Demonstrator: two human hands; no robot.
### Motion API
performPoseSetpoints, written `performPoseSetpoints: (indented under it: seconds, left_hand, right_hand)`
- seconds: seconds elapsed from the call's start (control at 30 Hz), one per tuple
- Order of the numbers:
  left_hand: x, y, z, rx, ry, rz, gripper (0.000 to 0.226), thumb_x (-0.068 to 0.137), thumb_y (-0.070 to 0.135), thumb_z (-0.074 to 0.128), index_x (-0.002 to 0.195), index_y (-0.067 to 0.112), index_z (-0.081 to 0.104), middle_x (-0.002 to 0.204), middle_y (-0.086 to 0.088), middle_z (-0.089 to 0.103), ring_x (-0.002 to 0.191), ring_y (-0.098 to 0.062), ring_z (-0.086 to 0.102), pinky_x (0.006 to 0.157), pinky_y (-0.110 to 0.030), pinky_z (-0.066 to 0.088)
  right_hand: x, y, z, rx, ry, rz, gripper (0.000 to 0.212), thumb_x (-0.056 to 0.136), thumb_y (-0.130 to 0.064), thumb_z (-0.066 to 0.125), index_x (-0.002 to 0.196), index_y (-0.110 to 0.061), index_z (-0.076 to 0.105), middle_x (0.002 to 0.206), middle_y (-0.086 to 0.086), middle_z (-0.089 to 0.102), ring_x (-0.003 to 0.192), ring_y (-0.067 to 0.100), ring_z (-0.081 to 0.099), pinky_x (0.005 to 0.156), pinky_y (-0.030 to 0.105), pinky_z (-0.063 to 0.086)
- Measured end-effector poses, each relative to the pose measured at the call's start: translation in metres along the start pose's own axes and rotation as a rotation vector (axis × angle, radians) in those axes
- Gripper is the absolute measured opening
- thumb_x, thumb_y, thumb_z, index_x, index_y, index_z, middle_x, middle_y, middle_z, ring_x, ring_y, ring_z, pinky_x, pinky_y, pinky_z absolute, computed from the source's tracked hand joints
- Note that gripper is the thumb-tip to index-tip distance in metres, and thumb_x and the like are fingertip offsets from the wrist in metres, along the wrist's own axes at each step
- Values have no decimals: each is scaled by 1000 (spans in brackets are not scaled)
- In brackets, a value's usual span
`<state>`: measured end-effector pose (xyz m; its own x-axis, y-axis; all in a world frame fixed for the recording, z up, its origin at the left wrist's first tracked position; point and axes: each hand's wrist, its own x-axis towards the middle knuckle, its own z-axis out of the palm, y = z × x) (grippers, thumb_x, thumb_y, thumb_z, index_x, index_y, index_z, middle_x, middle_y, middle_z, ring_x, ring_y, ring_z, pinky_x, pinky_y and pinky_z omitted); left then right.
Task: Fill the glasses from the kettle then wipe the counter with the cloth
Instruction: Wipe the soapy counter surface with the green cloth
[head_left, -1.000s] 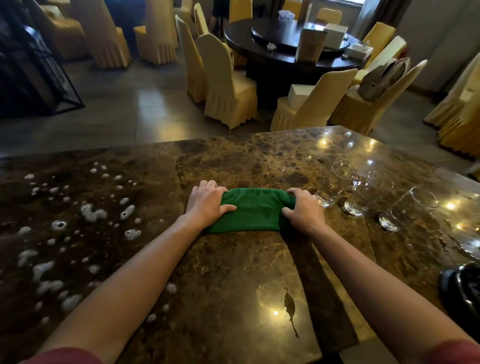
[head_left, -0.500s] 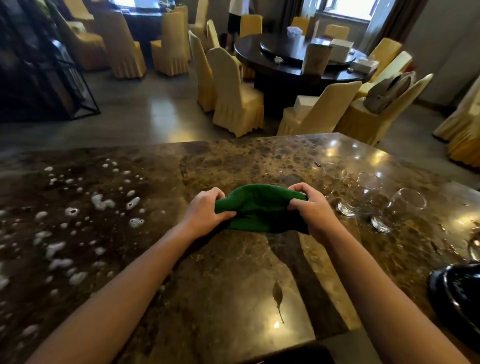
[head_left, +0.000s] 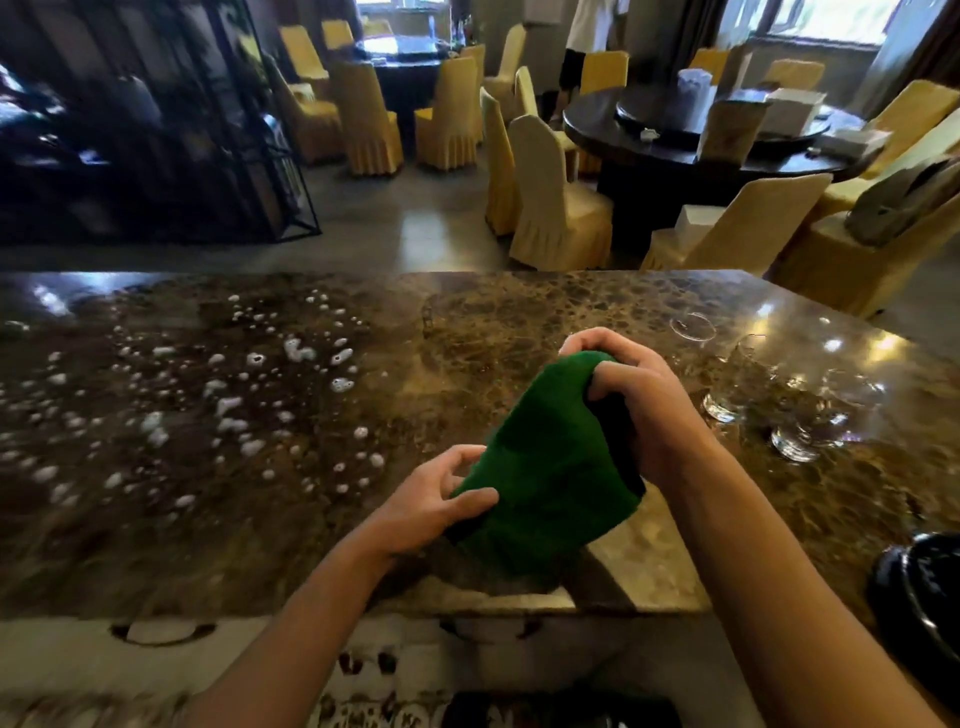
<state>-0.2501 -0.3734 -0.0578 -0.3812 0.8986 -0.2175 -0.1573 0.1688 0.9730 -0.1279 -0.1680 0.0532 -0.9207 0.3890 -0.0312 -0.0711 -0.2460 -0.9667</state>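
Plainly, in the head view, the green cloth (head_left: 550, 467) is off the counter (head_left: 467, 332), held up between both hands: the right hand (head_left: 639, 405) has its fingers curled tight around the top end, and the left hand (head_left: 431, 504) pinches the lower edge between thumb and fingers, so the cloth hangs slanted from the upper grip down to the lower one, its bottom corner just above the near edge of the stone. To the right of the upper grip stand the glasses (head_left: 779, 400), near the right wrist; an elbow swinging out while the cloth is refolded or turned could, I judge, knock one over and spill across the stone. To the left of the lower grip lies a wide scatter of foamy droplets (head_left: 260, 395), not yet wiped; a loosely bunched cloth may smear them rather than lift them. Below and right of both grips, at the frame edge, sits a dark rounded thing, probably the kettle (head_left: 919, 597), close enough to catch a dragged corner. No brand, label or writing can be read anywhere.
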Motion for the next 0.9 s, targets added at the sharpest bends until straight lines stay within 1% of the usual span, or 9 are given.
performPoseSetpoints:
  seconds: [0.07,0.1,0.17,0.27,0.4,0.53,0.7,0.8,0.9]
  left_hand:
    - [-20,6,15,-6,-14,-24,64,88,39,76,139,15,47,122,-7,73,106,-12,73,84,-26,60]
    - [-28,7,19,5,-6,-19,69,84,46,78,139,17,49,124,-1,73,111,-10,71,86,-23,57]
    - [-43,6,23,1,54,4,79,76,56,82,139,21,52,132,6,69,125,-13,64,99,-30,54]
    - [-64,3,23,-75,195,34,62,87,35,77,142,16,54,135,-3,67,127,-21,63,102,-38,52]
    - [-95,-1,17,-222,276,26,40,91,21,71,130,14,64,126,-17,71,120,-32,67,99,-45,56]
    - [-127,4,0,-209,305,33,33,90,22,72,120,8,68,120,-18,73,115,-34,69,94,-41,59]
    - [-161,20,-24,-110,355,95,23,91,15,66,113,8,68,105,-7,78,99,-21,75,78,-26,59]
    - [-182,22,-46,-97,369,140,21,92,19,67,112,12,69,105,-8,77,99,-24,75,79,-31,59]
    - [-198,20,-71,-111,351,150,23,93,16,68,116,12,68,109,-9,76,104,-26,74,84,-35,60]
  right_hand:
    - [-6,3,15,-7,-127,18,32,69,8,50,92,-8,66,85,8,66,76,22,65,64,31,55]
    - [-8,6,23,-5,-190,28,32,67,7,51,93,-7,65,86,9,66,77,22,64,65,31,55]
    - [-13,13,39,-35,-302,34,31,69,8,52,94,-6,65,88,12,64,78,24,63,67,31,54]
    - [-19,21,57,-99,-366,9,30,77,14,52,96,-6,65,89,12,66,81,25,65,70,32,56]
    - [-16,24,72,-51,-201,-40,30,74,13,52,89,-10,66,78,5,66,71,19,65,60,30,54]
    - [-8,22,90,-103,-105,-30,28,61,2,52,81,-12,67,75,6,62,66,19,61,56,28,52]
    - [15,45,126,-269,-30,108,29,71,-5,58,91,-21,72,80,7,68,74,27,63,68,40,51]
    - [24,70,150,-385,-24,211,27,85,-3,59,102,-21,69,91,15,68,77,31,63,71,45,50]
    - [27,94,173,-462,-75,292,27,91,-1,59,107,-20,69,101,17,74,80,30,69,76,49,57]
